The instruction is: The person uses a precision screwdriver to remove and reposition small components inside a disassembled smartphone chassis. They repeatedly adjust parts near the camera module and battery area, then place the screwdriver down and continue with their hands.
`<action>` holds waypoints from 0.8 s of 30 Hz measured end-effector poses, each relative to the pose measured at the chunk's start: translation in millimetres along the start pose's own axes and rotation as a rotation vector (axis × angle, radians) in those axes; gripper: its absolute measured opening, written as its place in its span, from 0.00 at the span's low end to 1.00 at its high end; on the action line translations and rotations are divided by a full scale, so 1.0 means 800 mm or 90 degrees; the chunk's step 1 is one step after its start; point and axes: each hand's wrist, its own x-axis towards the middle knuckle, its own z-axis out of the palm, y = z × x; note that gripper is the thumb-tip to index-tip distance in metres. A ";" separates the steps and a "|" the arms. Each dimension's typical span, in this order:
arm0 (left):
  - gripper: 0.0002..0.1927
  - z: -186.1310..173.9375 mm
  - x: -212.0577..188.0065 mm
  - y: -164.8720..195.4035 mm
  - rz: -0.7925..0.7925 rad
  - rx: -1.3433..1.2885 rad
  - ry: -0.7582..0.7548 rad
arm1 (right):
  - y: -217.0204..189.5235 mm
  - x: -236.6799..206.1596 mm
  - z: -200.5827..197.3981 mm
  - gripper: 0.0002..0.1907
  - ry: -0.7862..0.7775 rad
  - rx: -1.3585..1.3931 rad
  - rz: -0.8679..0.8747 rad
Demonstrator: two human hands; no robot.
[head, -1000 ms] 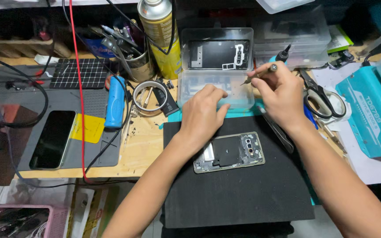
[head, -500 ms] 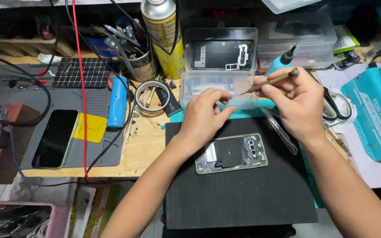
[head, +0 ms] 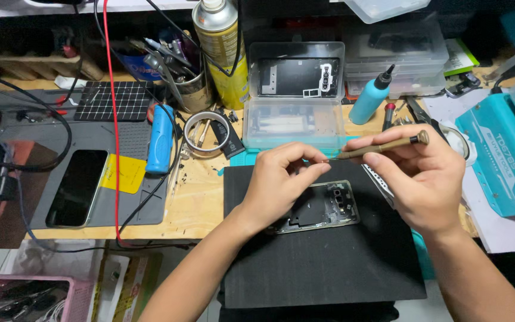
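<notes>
Overhead, head view only. Right hand (head: 421, 179) raised above black mat (head: 323, 262), grip pinched on a thin brass-coloured screwdriver (head: 382, 146) lying nearly level, tip pointing left. Left hand (head: 281, 182) just beside that tip, thumb and forefinger pressed together at it; whether anything sits between them too small to tell. Opened phone body (head: 323, 206) flat on the mat under both hands, partly covered by the left hand, camera cut-outs toward the right.

Behind the hands, on the wooden worktop (head: 198, 200): clear plastic parts box (head: 293, 122), lid up, a dark phone back panel resting in the lid. Right of it, small teal squeeze bottle (head: 369, 98) with black nozzle, upright. Left of the box, tall yellow spray can (head: 222, 50), label printed, unread. Beside the can, metal cup of tools (head: 189, 89). In front of that, roll of tape (head: 205, 130), flat. Blue cylinder-shaped tool (head: 161, 138) lying near the roll.

Far left: grey work mat (head: 84, 161) carrying a dark phone (head: 77, 188), screen up, and a yellow square label (head: 125, 174) just beside it. Red cable (head: 113, 119) running top to bottom across the mat. Far right: teal machine (head: 499, 158) with white lettering on its sloped face. Bottom left corner: pink basket (head: 25, 298).
</notes>
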 end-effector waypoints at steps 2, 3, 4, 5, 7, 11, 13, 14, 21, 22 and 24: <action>0.05 0.000 -0.005 0.004 0.043 0.027 0.007 | 0.000 -0.005 -0.001 0.11 0.004 -0.003 -0.005; 0.04 -0.002 -0.007 0.005 0.065 0.040 0.010 | 0.000 -0.008 0.000 0.11 0.006 -0.005 -0.007; 0.04 -0.003 -0.009 0.007 0.073 0.056 0.010 | -0.001 -0.011 -0.001 0.11 0.008 -0.013 -0.006; 0.04 -0.003 -0.010 0.009 0.081 0.072 0.011 | -0.002 -0.013 -0.002 0.11 0.009 -0.021 -0.005; 0.03 -0.004 -0.014 0.012 0.093 0.092 0.014 | -0.003 -0.018 -0.002 0.11 0.010 -0.034 -0.023; 0.03 -0.004 -0.018 0.016 0.179 0.126 0.036 | -0.010 -0.021 0.001 0.08 0.011 -0.116 -0.003; 0.03 -0.004 -0.019 0.018 0.243 0.165 0.053 | -0.012 -0.017 0.004 0.06 -0.023 -0.221 -0.004; 0.03 -0.002 -0.020 0.018 0.270 0.190 0.061 | -0.012 -0.013 0.006 0.05 -0.057 -0.293 -0.034; 0.05 0.004 -0.019 0.023 0.369 0.358 0.078 | -0.010 -0.008 0.028 0.04 -0.053 -0.378 -0.062; 0.05 0.005 -0.019 0.023 0.375 0.381 0.077 | -0.010 -0.008 0.027 0.04 -0.049 -0.369 -0.051; 0.04 0.008 -0.018 0.025 0.388 0.427 0.078 | -0.010 -0.008 0.025 0.04 -0.042 -0.352 -0.029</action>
